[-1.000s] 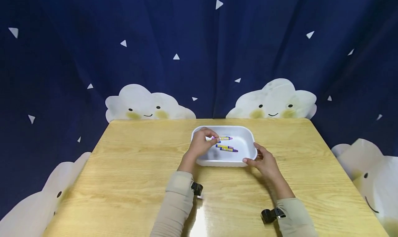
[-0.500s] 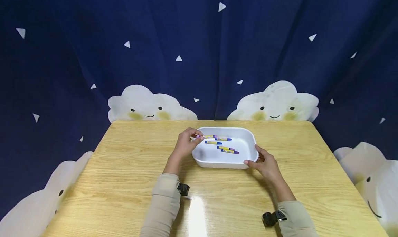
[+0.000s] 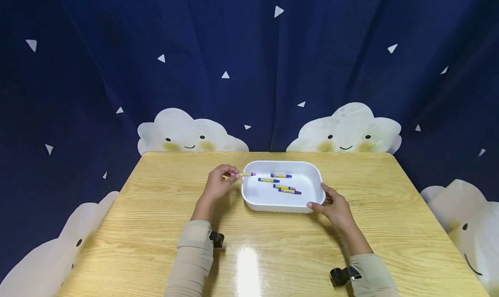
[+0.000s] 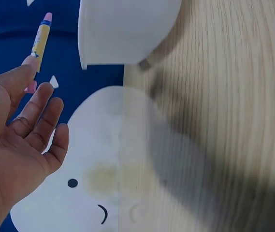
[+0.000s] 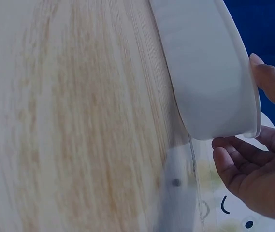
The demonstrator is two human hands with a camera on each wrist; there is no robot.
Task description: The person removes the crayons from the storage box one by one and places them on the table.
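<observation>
Leftward travel since the earlier frame: the left hand [image 3: 216, 184] has carried a pink-tipped crayon [image 3: 247, 174] from over the white tray [image 3: 273, 207] to its left rim. Thumb and forefinger pinch the crayon, whose right end overhangs the tray. The right hand [image 3: 336, 207] grips the tray's near right corner. Lifting this crayon out appears to be the step in hand; the next move seems to call for clearing the left rim, the only evident obstacle. Inside lie two blue-tipped crayons [image 3: 281, 175], far, and two purple-tipped crayons [image 3: 290, 192], near. Beyond the wooden table [image 3: 128, 236] hangs a blue curtain [image 3: 249, 50].

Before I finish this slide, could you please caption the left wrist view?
Left hand pinching a pink-tipped crayon near a white tray.
</observation>
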